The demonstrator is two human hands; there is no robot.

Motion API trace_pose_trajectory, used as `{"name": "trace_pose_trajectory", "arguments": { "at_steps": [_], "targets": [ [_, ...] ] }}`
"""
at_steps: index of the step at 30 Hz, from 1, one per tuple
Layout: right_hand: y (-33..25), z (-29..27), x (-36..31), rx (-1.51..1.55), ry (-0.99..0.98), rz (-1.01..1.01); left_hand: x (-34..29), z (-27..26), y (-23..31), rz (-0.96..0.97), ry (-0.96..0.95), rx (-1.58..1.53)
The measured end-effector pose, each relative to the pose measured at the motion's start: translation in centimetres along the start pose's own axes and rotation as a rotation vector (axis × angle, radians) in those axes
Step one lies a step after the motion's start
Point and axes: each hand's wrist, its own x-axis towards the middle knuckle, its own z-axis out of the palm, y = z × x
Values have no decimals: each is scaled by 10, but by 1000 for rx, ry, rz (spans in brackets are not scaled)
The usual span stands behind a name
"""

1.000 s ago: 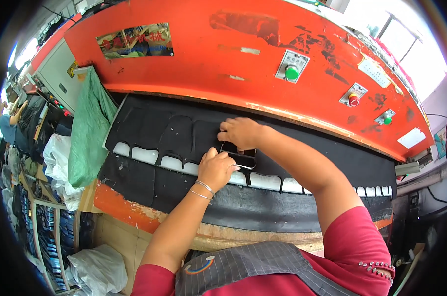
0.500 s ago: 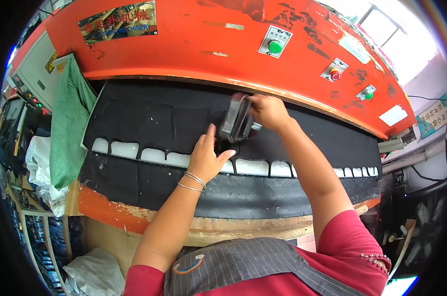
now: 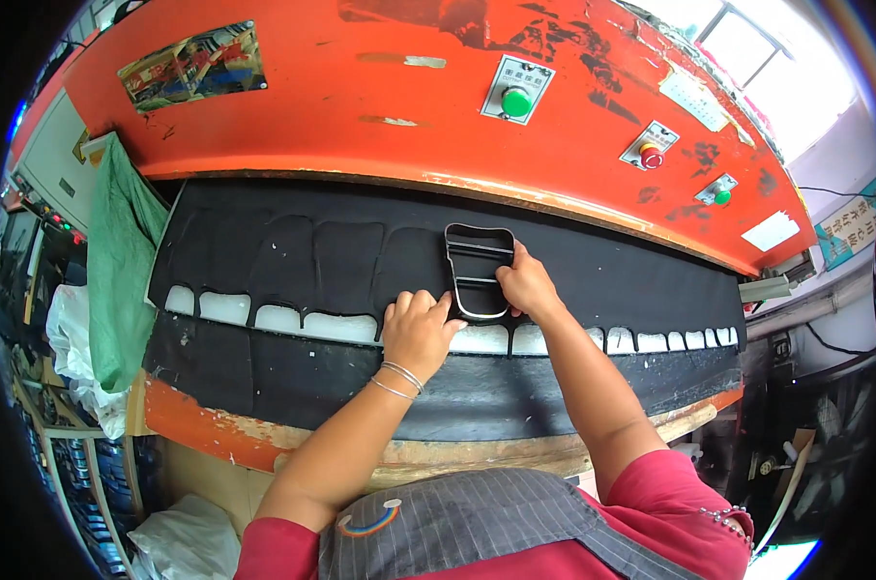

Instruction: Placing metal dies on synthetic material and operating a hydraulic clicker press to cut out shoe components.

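One metal frame (image 3: 481,281) is gripped in my right hand (image 3: 528,282), just beside my thumb-spread left hand (image 3: 417,330).

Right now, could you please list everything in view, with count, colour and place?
Black sheet: count unclear, black, across the middle
Metal frame: one, dark with bright rim, over the sheet
White gaps: at least ten, white, along the sheet's near side
Machine body: one, orange-red, beyond the sheet
Green buttons: two, green, machine body
Red button: one, red, between the green buttons
Nameplate: one, multicoloured, upper left
Cloth: one, green, left
Bags: at least two, whitish, left
Apron: one, grey, striped, bottom
Left hand: one, bare, at the frame's lower left
Right hand: one, bare, on the frame's right side
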Motion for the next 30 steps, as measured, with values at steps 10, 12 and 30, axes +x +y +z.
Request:
{"name": "trace_pose_trajectory", "arguments": {
  "at_steps": [10, 12, 30],
  "targets": [
    [5, -36, 23, -75, 64, -99, 42, 7, 10, 42, 66, 83],
    [22, -75, 11, 81, -66, -104, 56, 11, 21, -23, 36, 2],
    [167, -411, 60, -203, 1902, -568, 189, -74, 173, 278, 513, 9]
  ]
}}
